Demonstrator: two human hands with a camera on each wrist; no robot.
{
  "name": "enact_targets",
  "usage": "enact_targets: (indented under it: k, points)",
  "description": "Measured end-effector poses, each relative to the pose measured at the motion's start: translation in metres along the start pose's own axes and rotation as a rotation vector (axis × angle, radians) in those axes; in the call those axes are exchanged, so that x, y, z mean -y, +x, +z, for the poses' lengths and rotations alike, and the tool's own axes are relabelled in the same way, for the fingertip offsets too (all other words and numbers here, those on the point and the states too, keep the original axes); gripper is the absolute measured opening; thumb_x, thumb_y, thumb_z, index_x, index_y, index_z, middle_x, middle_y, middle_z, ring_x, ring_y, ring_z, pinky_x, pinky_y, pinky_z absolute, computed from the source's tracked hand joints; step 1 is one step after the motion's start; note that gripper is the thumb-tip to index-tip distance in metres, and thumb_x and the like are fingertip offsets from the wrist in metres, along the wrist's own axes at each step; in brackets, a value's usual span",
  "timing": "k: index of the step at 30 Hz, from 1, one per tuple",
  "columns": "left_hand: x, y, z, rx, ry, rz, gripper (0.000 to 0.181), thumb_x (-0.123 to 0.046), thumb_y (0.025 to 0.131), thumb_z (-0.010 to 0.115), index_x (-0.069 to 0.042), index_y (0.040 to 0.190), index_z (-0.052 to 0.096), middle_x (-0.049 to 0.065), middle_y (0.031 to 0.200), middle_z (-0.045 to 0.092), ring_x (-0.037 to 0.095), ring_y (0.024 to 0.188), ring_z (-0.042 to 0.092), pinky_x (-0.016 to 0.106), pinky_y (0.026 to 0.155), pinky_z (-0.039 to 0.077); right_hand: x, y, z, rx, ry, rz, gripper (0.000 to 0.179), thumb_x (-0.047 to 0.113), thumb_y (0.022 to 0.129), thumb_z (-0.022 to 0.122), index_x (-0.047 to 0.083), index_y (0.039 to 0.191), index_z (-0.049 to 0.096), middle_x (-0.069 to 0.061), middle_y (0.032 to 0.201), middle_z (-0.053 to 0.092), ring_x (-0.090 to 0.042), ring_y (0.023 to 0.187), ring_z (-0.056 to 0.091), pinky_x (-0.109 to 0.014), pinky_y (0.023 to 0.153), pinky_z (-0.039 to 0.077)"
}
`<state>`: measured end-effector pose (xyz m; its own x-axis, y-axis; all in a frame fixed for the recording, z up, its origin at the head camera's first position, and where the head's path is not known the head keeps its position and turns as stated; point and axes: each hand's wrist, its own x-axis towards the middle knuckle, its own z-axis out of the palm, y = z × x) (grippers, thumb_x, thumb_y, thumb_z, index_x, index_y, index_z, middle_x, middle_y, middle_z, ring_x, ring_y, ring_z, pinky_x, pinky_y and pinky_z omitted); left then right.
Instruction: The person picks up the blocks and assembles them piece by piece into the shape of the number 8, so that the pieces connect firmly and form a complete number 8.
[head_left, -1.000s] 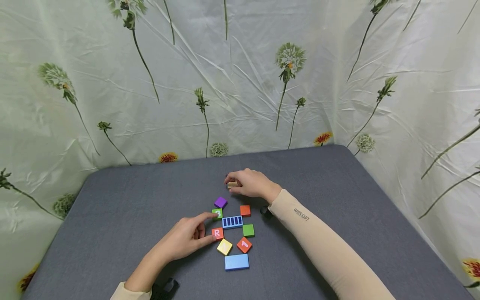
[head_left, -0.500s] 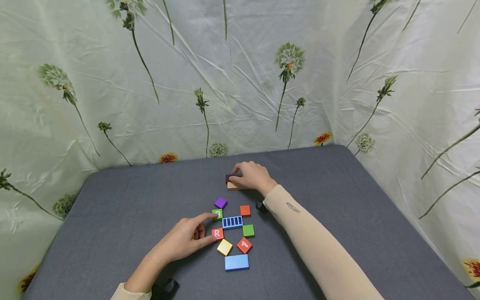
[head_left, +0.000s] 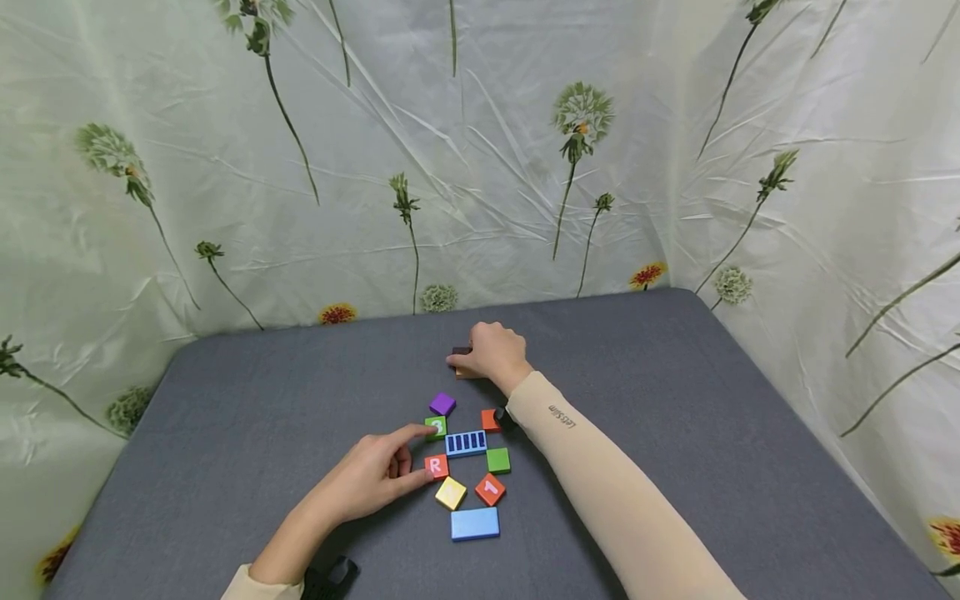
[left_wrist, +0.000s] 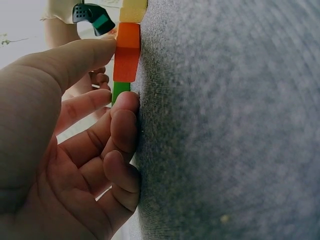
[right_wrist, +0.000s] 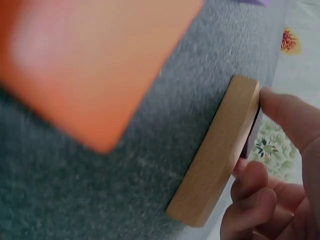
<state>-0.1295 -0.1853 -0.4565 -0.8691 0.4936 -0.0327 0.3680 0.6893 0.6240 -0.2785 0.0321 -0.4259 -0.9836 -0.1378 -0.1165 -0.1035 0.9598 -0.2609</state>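
Note:
My left hand (head_left: pixel 367 475) rests on the table with thumb and index finger stretched out. Its index fingertip touches a green block with a white character (head_left: pixel 436 427), and its thumb touches the red block marked R (head_left: pixel 436 467). At the far side, my right hand (head_left: pixel 497 354) reaches a dark block (head_left: pixel 461 351) lying along a plain wooden block (head_left: pixel 468 374). In the right wrist view, thumb and a curled finger pinch the dark block (right_wrist: pixel 253 131) at its two ends, behind the wooden block (right_wrist: pixel 215 155). The hand partly hides both blocks.
Between the hands lie a purple block (head_left: pixel 442 404), a blue slotted block (head_left: pixel 467 443), a plain green block (head_left: pixel 498 460), a yellow block (head_left: pixel 451 493), a red numbered block (head_left: pixel 491 489) and a light blue block (head_left: pixel 475 524). The right wrist's camera partly covers an orange block (head_left: pixel 489 419).
The right hand went from over the wooden block to the dark block behind it, then its thumb shifted left along the two blocks. The left hand stayed still.

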Motion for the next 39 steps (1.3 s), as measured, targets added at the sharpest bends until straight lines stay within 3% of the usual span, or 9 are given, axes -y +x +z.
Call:
enact_targets:
  k: [10,19,22,34,39]
  points:
    - [0.0,0.0,0.0,-0.001,-0.011,0.019,0.049,-0.04,0.1,0.078,-0.019,0.141,0.066,-0.014,0.073,0.056,-0.002,0.058,0.047,0.022,0.057,0.041,0.005,0.001,0.003,-0.007,-0.011,0.031,0.051,0.062,0.094,0.076,0.013,0.107,0.078,-0.01,0.109,0.079,-0.032,0.098,0.076,-0.049,0.081,0.062]
    - [-0.001,0.001,0.0,0.009,-0.009,0.003,0.049,-0.039,0.099,0.079,-0.02,0.142,0.065,-0.013,0.073,0.056,-0.002,0.059,0.046,0.022,0.057,0.04,0.003,0.003,-0.001,-0.038,-0.008,-0.029,0.044,0.057,0.095,0.076,0.015,0.084,0.071,-0.005,0.088,0.073,-0.023,0.076,0.069,-0.043,0.07,0.058]
    - [-0.001,0.001,-0.001,0.011,-0.01,0.002,0.049,-0.039,0.099,0.079,-0.02,0.142,0.065,-0.013,0.074,0.056,-0.002,0.059,0.046,0.022,0.057,0.04,0.002,0.003,-0.003,-0.043,0.002,-0.05,0.044,0.058,0.094,0.076,0.016,0.083,0.072,-0.003,0.086,0.072,-0.021,0.075,0.067,-0.042,0.068,0.057]
    - [0.0,0.0,-0.001,0.004,-0.017,0.006,0.048,-0.038,0.099,0.079,-0.02,0.141,0.065,-0.013,0.074,0.056,-0.002,0.059,0.046,0.022,0.057,0.04,-0.008,-0.014,-0.019,-0.029,0.031,-0.191,0.044,0.057,0.093,0.079,0.015,0.107,0.079,-0.003,0.098,0.077,-0.017,0.076,0.066,-0.038,0.068,0.056]
    - [0.0,0.0,-0.001,0.005,-0.019,0.012,0.048,-0.038,0.099,0.079,-0.019,0.141,0.065,-0.013,0.073,0.056,-0.002,0.058,0.046,0.022,0.057,0.04,-0.012,-0.028,-0.022,0.022,0.042,-0.272,0.045,0.057,0.094,0.078,0.016,0.113,0.079,-0.002,0.098,0.078,-0.014,0.071,0.065,-0.033,0.063,0.052]
